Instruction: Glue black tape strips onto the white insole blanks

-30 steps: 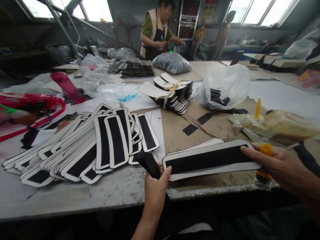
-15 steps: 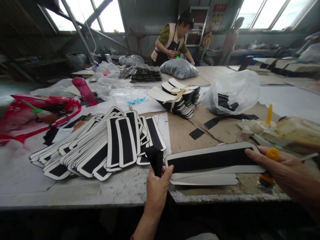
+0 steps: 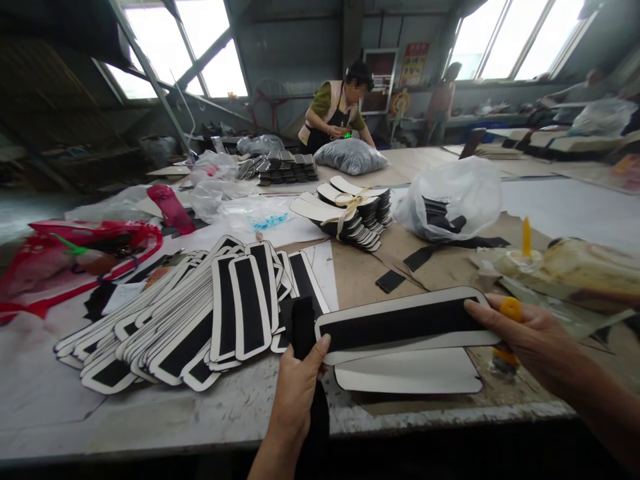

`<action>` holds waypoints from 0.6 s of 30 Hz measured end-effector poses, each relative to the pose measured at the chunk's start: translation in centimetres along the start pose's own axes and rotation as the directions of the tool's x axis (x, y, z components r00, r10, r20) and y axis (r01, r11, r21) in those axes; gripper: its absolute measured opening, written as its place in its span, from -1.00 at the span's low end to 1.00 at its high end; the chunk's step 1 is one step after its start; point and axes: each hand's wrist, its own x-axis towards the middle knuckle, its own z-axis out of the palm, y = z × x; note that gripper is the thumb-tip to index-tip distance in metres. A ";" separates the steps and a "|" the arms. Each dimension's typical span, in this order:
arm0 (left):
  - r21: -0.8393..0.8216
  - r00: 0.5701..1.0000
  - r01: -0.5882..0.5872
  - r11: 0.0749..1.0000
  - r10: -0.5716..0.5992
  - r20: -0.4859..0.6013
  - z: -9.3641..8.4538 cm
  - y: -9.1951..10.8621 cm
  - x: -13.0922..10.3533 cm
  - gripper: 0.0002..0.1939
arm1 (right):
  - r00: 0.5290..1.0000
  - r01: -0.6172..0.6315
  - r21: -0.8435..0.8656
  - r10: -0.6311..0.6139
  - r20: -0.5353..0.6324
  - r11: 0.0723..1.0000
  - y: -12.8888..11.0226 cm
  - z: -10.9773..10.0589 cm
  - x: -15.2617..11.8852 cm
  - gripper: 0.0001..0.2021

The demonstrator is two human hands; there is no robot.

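Note:
A long white piece with a black strip along its middle [image 3: 400,325] is held between both hands above the front edge of the table. My left hand [image 3: 299,373] pinches its left end and also grips a folded black band [image 3: 303,327] that hangs down below the wrist. My right hand [image 3: 520,327] is closed on the right end, thumb on top. Under the held piece lies a plain white piece [image 3: 407,373]. A large fanned pile of similar white-and-black pieces [image 3: 175,320] lies to the left.
A yellow-capped bottle [image 3: 506,357] stands behind my right hand. Tied stacks [image 3: 345,213], a plastic bag with black pieces [image 3: 450,200], a glue container [image 3: 590,277] and a red bag [image 3: 85,257] lie around. A person [image 3: 337,110] works across the table.
The view has tilted up and shifted slightly. The held piece has risen off the plain white piece beneath, which now shows more. Both hands keep their hold.

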 end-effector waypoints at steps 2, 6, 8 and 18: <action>0.023 1.000 -0.014 1.000 0.014 -0.001 -0.1 -0.1 0.2 -0.55 | 1.000 0.002 0.019 -0.003 0.018 1.000 0.2 0.1 0.2 -0.68; 0.048 0.999 -0.052 0.997 0.052 0.002 -0.3 -0.2 0.3 -0.61 | 0.996 0.053 0.028 -0.055 0.069 0.998 0.3 0.4 0.3 -0.65; 0.042 0.998 -0.063 0.997 0.063 -0.011 -0.4 0.0 0.1 -0.61 | 0.994 0.079 0.001 -0.079 0.076 0.997 0.0 0.5 0.2 -0.61; 0.008 0.998 -0.062 0.998 0.062 -0.027 0.2 1.1 -1.0 -0.60 | 0.993 0.091 -0.055 -0.087 0.085 0.994 0.3 0.3 -0.2 -0.64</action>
